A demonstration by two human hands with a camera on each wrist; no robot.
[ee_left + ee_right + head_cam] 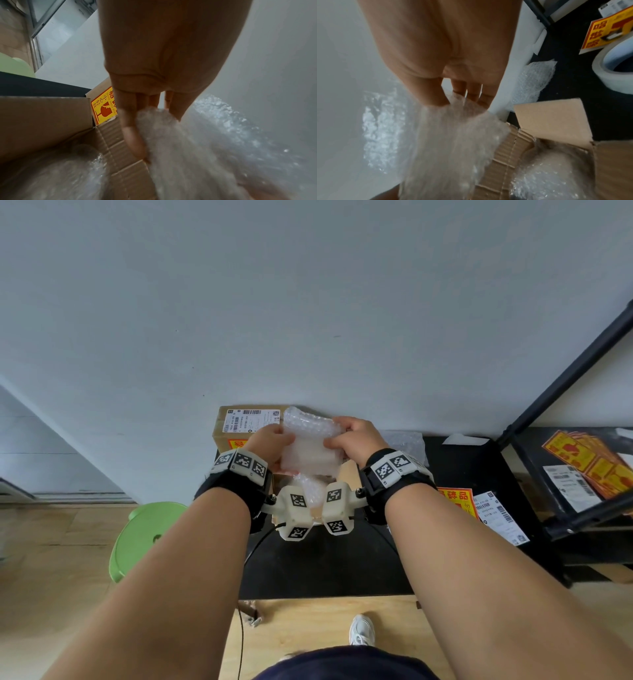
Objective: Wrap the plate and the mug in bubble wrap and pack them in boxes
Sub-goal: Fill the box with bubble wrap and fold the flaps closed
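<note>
**Bubble-wrap bundle held over the open box**

Held in the air between both hands, just above an open cardboard box on the black table. Left hand gripping the left end of the bubble-wrap bundle, right hand gripping the right end, fingers curled round the film. Long axis roughly left to right, from one hand to the other; neither hand nearer, both equally on it. Straight down from the bundle: the mouth of the box, flaps open, with another bubble-wrapped item already lying inside. Likely next: lowering into that box, level, clear of the corrugated flap.

Look of the bundle: cloudy translucent film in several layers, blocky, puffed at the top edge; contents not discernible, whether plate, mug or only padding. Behind it, against the wall, a closed carton with a shipping label and a yellow fragile sticker. A tape roll and loose fragile stickers well off to the right
</note>
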